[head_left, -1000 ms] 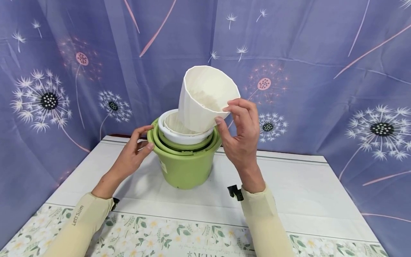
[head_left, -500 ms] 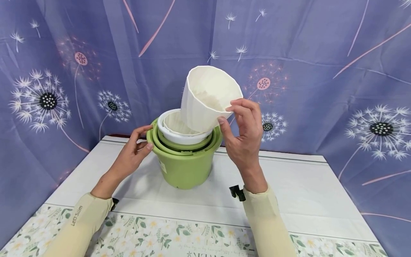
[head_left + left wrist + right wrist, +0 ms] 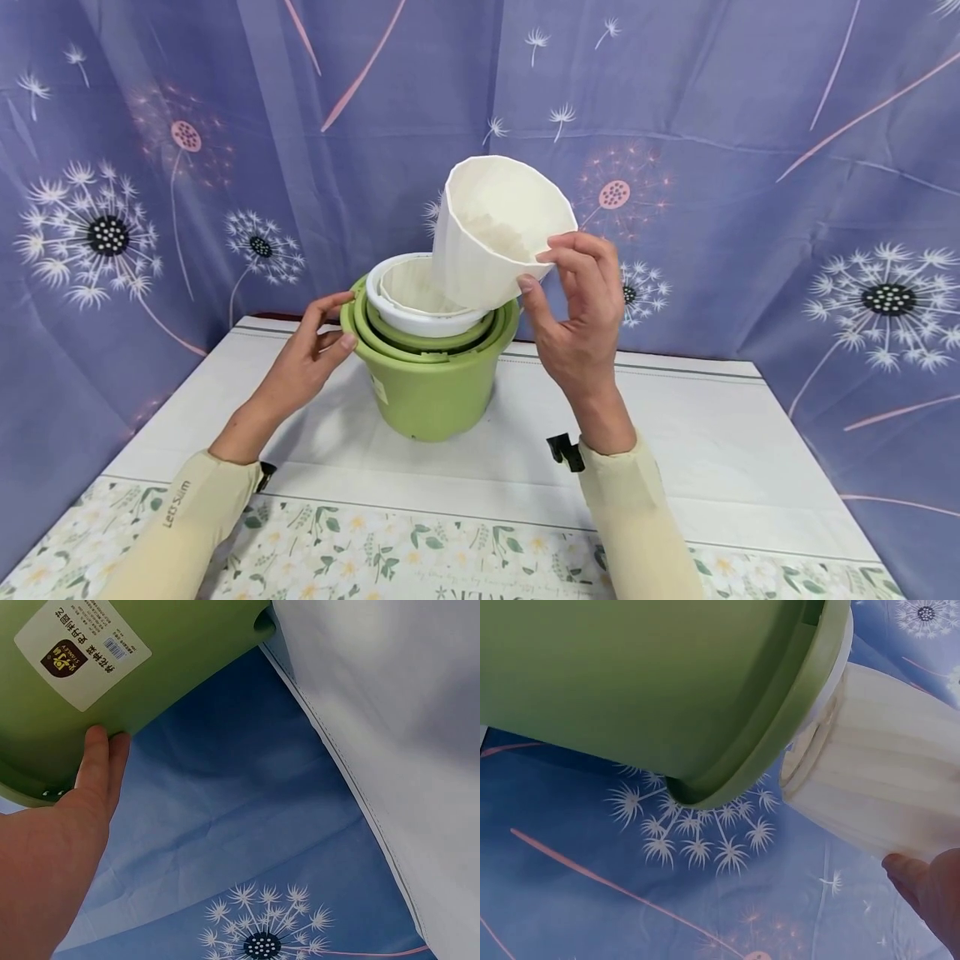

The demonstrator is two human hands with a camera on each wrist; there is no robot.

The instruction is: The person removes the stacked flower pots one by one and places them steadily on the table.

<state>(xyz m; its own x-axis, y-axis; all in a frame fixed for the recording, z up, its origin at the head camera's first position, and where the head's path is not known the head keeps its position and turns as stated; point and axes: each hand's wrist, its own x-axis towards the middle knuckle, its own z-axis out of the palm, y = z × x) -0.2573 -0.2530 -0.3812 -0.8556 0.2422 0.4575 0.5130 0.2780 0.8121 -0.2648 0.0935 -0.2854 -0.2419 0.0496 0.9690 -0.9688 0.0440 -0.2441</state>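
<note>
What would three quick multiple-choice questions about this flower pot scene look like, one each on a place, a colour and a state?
1. Where is the left hand?
A. flat on the table
B. at the rim of the green pot
C. inside the cream pot

2. What colour is the outermost pot of the stack?
A. green
B. red
C. black

3. How is the cream pot held?
A. upright on the table
B. upside down on the stack
C. tilted, raised above the stack

Answers:
1. B, the fingers touch the green rim on the stack's left side.
2. A, the big pot on the white tablecloth is green, with a white pot nested inside.
3. C, the right hand pinches its rim, its mouth leaning toward the camera.
</note>
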